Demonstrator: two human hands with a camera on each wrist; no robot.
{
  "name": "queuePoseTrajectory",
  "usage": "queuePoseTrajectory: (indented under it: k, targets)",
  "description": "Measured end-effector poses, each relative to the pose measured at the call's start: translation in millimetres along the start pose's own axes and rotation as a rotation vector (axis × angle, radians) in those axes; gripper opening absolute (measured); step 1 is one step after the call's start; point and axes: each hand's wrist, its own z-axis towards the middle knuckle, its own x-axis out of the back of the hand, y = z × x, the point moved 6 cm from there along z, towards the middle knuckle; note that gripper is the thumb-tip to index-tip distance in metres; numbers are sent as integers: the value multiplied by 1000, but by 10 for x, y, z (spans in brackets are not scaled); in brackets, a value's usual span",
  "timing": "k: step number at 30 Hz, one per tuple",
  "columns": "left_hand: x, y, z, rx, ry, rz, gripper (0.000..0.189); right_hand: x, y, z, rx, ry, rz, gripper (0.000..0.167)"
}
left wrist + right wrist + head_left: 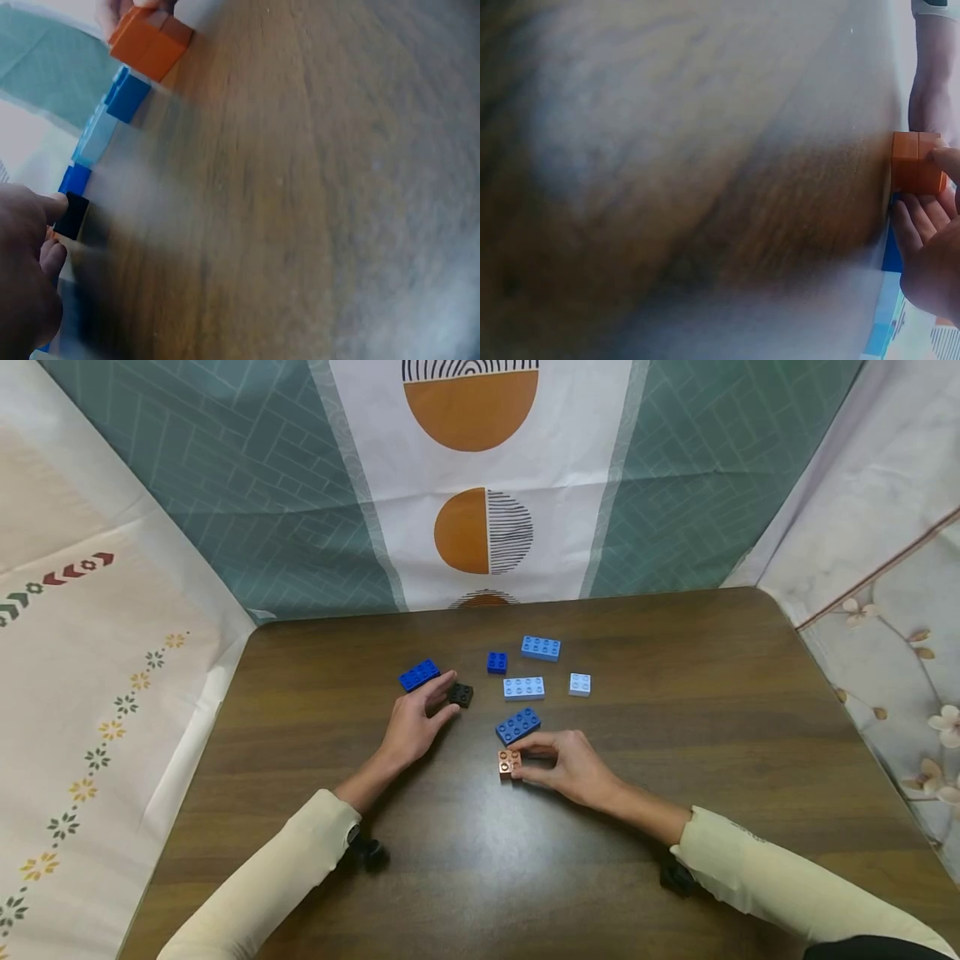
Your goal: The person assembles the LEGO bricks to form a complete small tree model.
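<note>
My right hand (573, 768) pinches a copper-orange two-by-two brick (508, 763) between thumb and fingers, low over the table. In the right wrist view a seam runs across the orange block (917, 163), so it looks like two stacked bricks. Just behind it lies a medium-blue long brick (517, 726). Farther left, the thumb and fingers of my left hand (411, 727) are around a small black brick (461, 695). The left wrist view shows a fingertip against the black brick (72, 216). Beyond that hand sits a dark-blue long brick (419, 675), partly hidden.
Toward the back of the wooden table (675, 693) lie a small dark-blue brick (497, 662), a light-blue long brick (541, 647), a paler long brick (523, 688) and a small pale brick (580, 684). A patterned cloth (285, 485) hangs behind the far edge.
</note>
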Motion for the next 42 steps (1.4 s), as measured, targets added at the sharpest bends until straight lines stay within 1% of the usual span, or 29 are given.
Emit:
queuePoseTrajectory:
  k: [7,14,19,24,28,31,35,42]
  targets:
    - [-15,-61,-5,11,-13,9,51,-29,-12,-27,-19,-17,-3,33]
    - [-21,-68,-6,21,-33,18,52,-47,3,-46,-31,-9,7,34]
    - [-19,-62,21,9,-43,22,49,-34,11,-52,-32,4,13,34]
    - [-7,-75,46,15,-39,12,43,-21,9,-40,-38,4,6,35]
    - [18,-67,41,8,-26,14,42,-17,2,-26,-34,3,6,35]
    - [40,-38,20,3,-17,9,42,-18,2,-22,-32,5,8,35]
    - [62,64,-35,-5,-11,1,42,-23,5,-26,-36,4,8,34]
    - [26,326,-137,-87,-21,-48,41,-14,-6,-14,-23,8,-1,34]
